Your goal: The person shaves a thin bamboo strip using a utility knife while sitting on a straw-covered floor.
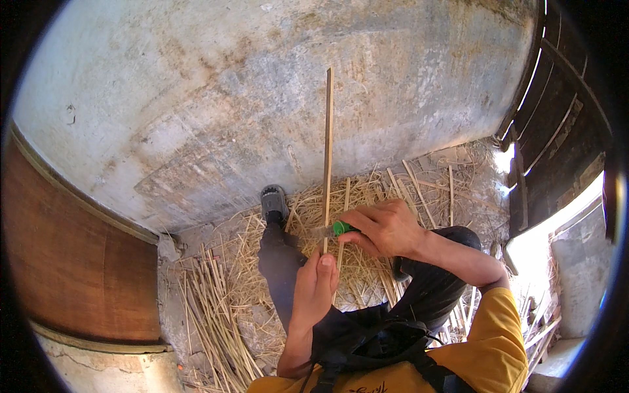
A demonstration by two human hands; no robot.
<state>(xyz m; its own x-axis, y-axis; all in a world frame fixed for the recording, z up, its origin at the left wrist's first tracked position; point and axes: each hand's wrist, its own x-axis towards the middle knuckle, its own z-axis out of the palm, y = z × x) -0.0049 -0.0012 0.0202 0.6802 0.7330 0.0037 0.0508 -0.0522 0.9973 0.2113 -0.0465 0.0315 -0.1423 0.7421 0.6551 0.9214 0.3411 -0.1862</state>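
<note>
My left hand (314,287) is closed round the lower end of a long bamboo strip (328,144), thumb on top. The strip points away from me, its far end rising in front of the wall. My right hand (388,228) grips a knife by its green handle (341,228). The knife's blade, smeared by motion, lies across the strip just beyond my left hand. Most of the handle is hidden inside my right fist.
Thin shavings (298,209) cover the floor between my feet. A bundle of split strips (219,321) lies at the left, and more loose strips (419,190) lie at the right. A stained wall (249,98) stands ahead, with a brown wooden panel (78,255) on the left.
</note>
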